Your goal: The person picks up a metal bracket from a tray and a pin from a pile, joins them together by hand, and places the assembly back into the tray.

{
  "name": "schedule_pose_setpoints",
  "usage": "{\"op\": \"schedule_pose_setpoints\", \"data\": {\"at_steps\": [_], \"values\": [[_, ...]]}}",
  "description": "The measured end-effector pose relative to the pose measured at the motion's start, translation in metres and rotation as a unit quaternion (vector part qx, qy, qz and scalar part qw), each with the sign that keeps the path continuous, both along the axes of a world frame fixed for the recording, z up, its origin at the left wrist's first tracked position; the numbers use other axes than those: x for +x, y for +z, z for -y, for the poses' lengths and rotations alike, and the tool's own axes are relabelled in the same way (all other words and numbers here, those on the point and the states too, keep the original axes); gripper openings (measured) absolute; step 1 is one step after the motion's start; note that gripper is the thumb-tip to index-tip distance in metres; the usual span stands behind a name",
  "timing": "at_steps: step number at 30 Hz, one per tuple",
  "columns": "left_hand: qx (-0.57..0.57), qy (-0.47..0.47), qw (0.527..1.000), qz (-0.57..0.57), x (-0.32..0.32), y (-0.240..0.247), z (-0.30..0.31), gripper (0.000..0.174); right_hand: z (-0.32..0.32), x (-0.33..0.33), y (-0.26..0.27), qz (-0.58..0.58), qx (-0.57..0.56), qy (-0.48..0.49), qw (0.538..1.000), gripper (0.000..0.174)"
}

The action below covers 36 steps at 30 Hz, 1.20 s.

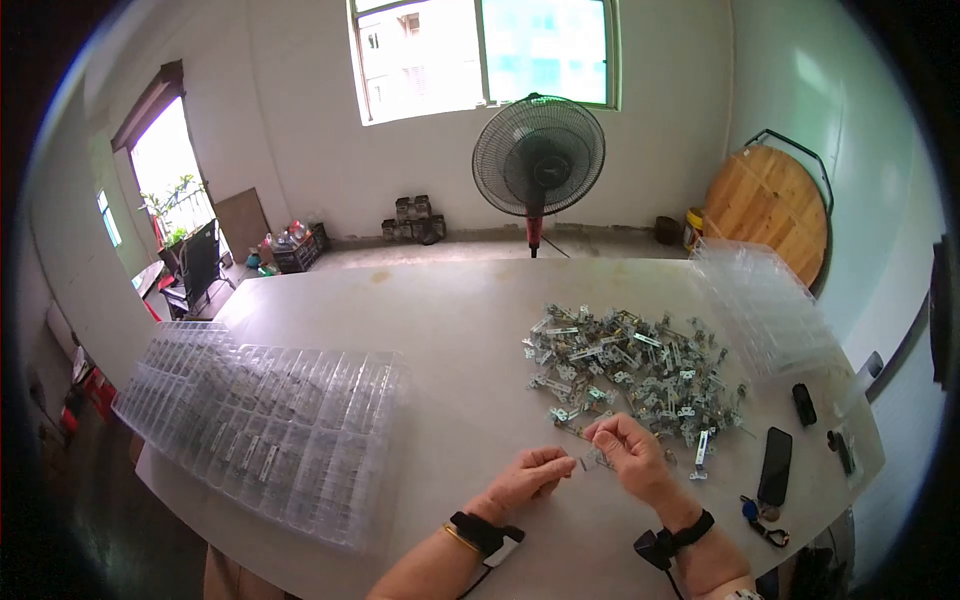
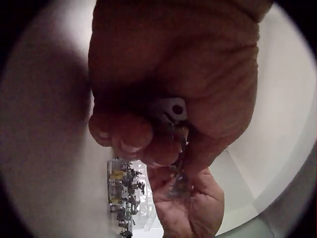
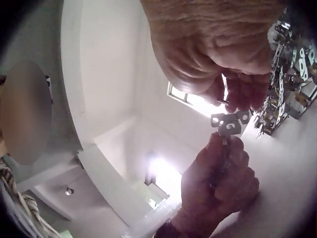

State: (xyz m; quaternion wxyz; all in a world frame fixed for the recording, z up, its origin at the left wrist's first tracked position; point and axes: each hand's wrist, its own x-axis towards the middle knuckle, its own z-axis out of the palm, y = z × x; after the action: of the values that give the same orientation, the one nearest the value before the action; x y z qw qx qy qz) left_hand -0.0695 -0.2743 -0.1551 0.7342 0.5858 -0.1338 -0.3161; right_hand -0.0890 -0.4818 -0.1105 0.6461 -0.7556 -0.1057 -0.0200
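Both hands meet low on the white table (image 1: 440, 320). My left hand (image 1: 540, 470) has its fingers curled and pinches a small metal bracket (image 2: 171, 110), seen close in the left wrist view. My right hand (image 1: 622, 445) pinches the other end of a small metal bracket (image 3: 229, 122) between the two hands (image 1: 588, 460). A heap of several similar metal brackets (image 1: 630, 370) lies just beyond the right hand.
Clear plastic compartment trays (image 1: 270, 420) cover the table's left side; another stack of clear trays (image 1: 765, 300) stands at the right. A phone (image 1: 775, 465), keys (image 1: 760, 515) and small dark items (image 1: 803, 403) lie at the right edge. A standing fan (image 1: 538, 155) is behind the table.
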Motion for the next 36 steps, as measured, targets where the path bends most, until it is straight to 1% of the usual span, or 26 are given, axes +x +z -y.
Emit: {"op": "schedule_pose_setpoints", "data": {"at_steps": [2,3,5,6,8,9,11,12,13,14,15,16,18,19,20,21,23,24,25,26,28,29,30,32,34,36], "values": [[-0.046,0.048,0.998,-0.024,0.002,-0.001,-0.002,0.029,0.001,-0.002,0.002,0.045,-0.028,0.029,0.998,0.011],[-0.038,0.054,0.997,-0.029,0.004,-0.001,-0.003,0.028,0.000,-0.004,0.007,0.043,-0.027,0.027,0.998,0.011],[-0.037,0.050,0.998,-0.032,0.004,-0.001,-0.005,0.028,-0.005,-0.009,0.020,0.085,-0.092,0.066,0.990,0.007],[-0.037,0.048,0.998,-0.033,0.005,0.000,-0.005,0.027,-0.006,-0.009,0.020,0.083,-0.092,0.065,0.990,0.007],[-0.042,0.046,0.997,-0.045,0.005,0.001,-0.005,0.027,-0.006,-0.008,0.019,0.145,-0.137,0.088,0.976,0.008],[-0.047,0.046,0.996,-0.057,0.005,0.002,-0.005,0.027,-0.007,-0.008,0.020,0.144,-0.137,0.089,0.976,0.008],[-0.054,0.055,0.994,-0.079,0.007,-0.002,-0.006,0.027,-0.008,-0.009,0.022,0.184,-0.185,0.099,0.960,0.009],[-0.062,0.064,0.991,-0.101,0.007,-0.003,-0.006,0.028,-0.009,-0.009,0.022,0.183,-0.185,0.100,0.960,0.009],[-0.062,0.064,0.991,-0.101,0.008,-0.002,-0.007,0.028,-0.011,-0.009,0.022,0.210,-0.192,0.096,0.954,0.009],[-0.088,0.052,0.989,-0.108,0.008,-0.001,-0.008,0.029,-0.012,-0.009,0.022,0.236,-0.199,0.092,0.947,0.009],[-0.114,0.039,0.986,-0.114,0.008,0.000,-0.010,0.032,-0.012,-0.008,0.020,0.235,-0.199,0.093,0.947,0.009],[-0.114,0.040,0.986,-0.115,0.009,-0.003,-0.012,0.032,-0.011,-0.007,0.016,0.243,-0.205,0.088,0.944,0.010],[-0.153,0.006,0.986,-0.071,0.008,-0.008,-0.015,0.047,-0.012,-0.008,0.014,0.246,-0.210,0.084,0.942,0.010],[-0.153,0.007,0.985,-0.076,0.006,-0.007,-0.015,0.047,-0.012,-0.008,0.015,0.238,-0.207,0.064,0.947,0.009],[-0.176,-0.001,0.980,-0.089,0.006,-0.004,-0.014,0.053,-0.013,-0.009,0.016,0.228,-0.203,0.044,0.951,0.008],[-0.200,-0.008,0.974,-0.103,0.006,0.000,-0.014,0.059,-0.011,-0.008,0.013,0.220,-0.202,0.044,0.953,0.008],[-0.207,0.003,0.972,-0.109,0.011,-0.007,-0.009,0.061,-0.008,-0.006,0.004,0.102,-0.100,0.032,0.989,0.006],[-0.216,0.013,0.971,-0.105,0.015,-0.014,-0.009,0.062,-0.008,-0.005,0.002,0.093,-0.099,0.032,0.990,0.006],[-0.251,0.033,0.962,-0.101,0.018,-0.018,-0.010,0.056,-0.009,-0.003,0.000,0.068,-0.035,0.021,0.997,0.008],[-0.249,0.036,0.962,-0.110,0.017,-0.021,-0.009,0.056,-0.009,-0.002,-0.002,0.043,0.029,0.008,0.999,0.011],[-0.262,0.114,0.955,-0.081,0.016,-0.020,-0.006,0.043,-0.009,-0.001,-0.003,0.015,0.042,0.001,0.999,0.015],[-0.281,0.079,0.956,-0.032,0.019,-0.017,-0.010,0.034,-0.009,0.000,-0.003,-0.017,0.060,-0.014,0.998,0.015],[-0.279,0.080,0.956,-0.037,0.019,-0.013,-0.009,0.034,-0.009,0.001,-0.004,-0.047,0.077,-0.030,0.996,0.016],[-0.259,0.091,0.961,0.000,0.014,-0.002,-0.003,0.042,-0.010,0.002,-0.008,-0.053,0.096,-0.030,0.994,0.017],[-0.258,0.084,0.962,0.010,0.015,-0.005,-0.003,0.042,-0.012,0.003,-0.010,-0.070,0.133,-0.021,0.988,0.017],[-0.257,0.076,0.963,0.021,0.016,-0.009,-0.002,0.043,-0.016,0.001,-0.010,-0.079,0.135,-0.015,0.988,0.017]]}}
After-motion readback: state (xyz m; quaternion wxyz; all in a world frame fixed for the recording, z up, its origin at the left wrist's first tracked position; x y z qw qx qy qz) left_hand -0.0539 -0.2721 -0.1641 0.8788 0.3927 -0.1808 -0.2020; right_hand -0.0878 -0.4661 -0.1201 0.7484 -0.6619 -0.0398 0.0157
